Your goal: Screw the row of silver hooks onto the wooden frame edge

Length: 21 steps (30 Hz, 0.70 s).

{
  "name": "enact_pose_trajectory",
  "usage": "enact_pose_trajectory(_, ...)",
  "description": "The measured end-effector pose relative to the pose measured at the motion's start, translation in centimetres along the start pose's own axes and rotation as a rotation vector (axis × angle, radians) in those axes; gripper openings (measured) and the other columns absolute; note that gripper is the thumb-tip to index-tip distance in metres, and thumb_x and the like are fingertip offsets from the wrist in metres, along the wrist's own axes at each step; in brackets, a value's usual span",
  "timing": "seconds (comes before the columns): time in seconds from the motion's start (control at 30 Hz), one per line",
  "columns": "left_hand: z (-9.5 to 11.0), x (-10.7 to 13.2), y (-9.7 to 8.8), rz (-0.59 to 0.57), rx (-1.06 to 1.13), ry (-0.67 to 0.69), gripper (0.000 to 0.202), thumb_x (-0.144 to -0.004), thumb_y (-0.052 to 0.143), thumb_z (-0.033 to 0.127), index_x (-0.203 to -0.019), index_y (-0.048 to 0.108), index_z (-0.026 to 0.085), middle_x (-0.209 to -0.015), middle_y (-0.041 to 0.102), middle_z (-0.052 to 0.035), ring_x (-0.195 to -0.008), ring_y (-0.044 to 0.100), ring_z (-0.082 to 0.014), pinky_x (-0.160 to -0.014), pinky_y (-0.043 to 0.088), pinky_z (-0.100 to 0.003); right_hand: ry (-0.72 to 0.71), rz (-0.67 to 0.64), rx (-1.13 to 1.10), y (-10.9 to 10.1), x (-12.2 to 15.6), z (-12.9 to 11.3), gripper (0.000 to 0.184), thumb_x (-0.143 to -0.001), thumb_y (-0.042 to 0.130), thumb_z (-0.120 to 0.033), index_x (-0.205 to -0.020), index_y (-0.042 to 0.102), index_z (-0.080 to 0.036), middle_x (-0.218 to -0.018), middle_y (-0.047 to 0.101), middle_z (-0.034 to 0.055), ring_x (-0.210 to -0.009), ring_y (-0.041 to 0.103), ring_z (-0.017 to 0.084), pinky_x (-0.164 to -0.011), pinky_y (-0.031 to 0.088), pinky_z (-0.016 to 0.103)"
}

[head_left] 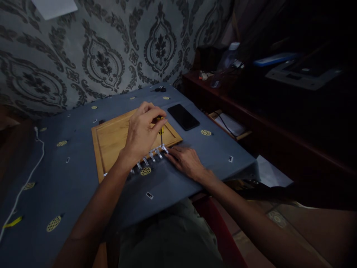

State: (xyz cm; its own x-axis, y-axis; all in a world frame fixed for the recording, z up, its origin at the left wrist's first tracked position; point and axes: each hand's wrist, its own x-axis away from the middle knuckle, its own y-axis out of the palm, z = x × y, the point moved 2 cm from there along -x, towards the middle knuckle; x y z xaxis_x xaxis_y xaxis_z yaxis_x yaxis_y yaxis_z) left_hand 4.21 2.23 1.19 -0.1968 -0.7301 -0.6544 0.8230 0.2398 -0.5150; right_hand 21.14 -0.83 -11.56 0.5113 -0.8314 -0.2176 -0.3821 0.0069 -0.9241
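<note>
My left hand (143,130) is closed around the top of a small screwdriver (161,132) with a yellow and black handle. The screwdriver stands nearly upright, its tip down at a row of shiny metal clips (152,156). This row runs along the near edge of a wooden board (113,139). At the right end of the row, the fingertips of my right hand (185,160) pinch the last clip, its outer end partly hidden by them. My left forearm hides the left part of the row.
A black phone (183,117) lies right of the board, and a small dark object like keys (159,89) sits farther back. A white cable (32,173) crosses the table's left side. A dark red desk (251,123) holding a clear bottle (228,57) stands at right.
</note>
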Motion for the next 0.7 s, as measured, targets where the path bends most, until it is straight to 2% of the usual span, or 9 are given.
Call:
enact_pose_trajectory(0.33, -0.15, -0.08, -0.12, -0.033, -0.106, 0.043, 0.015, -0.086, 0.066, 0.005, -0.088, 0.074, 0.017, -0.089, 0.070, -0.0015, -0.082, 0.066, -0.0147, -0.078, 0.053, -0.028, 0.002, -0.029, 0.014, 0.07, -0.09, 0.02, 0.037, -0.110, 0.042, -0.039, -0.119, 0.071, -0.018, -0.097, 0.075, 0.0093, -0.085, 0.069, 0.020, -0.068, 0.038, 0.028)
enact_pose_trajectory(0.7, 0.27, -0.18, -0.50, -0.106, -0.070, 0.037, 0.026, -0.085, 0.056, 0.001, -0.096, 0.071, 0.018, -0.095, 0.070, -0.0022, -0.087, 0.066, -0.0155, -0.081, 0.052, -0.029, -0.012, -0.008, 0.001, -0.04, -0.05, -0.01, 0.040, -0.110, 0.038, -0.040, -0.117, 0.072, -0.019, -0.092, 0.074, 0.0078, -0.080, 0.067, 0.019, -0.065, 0.036, 0.029)
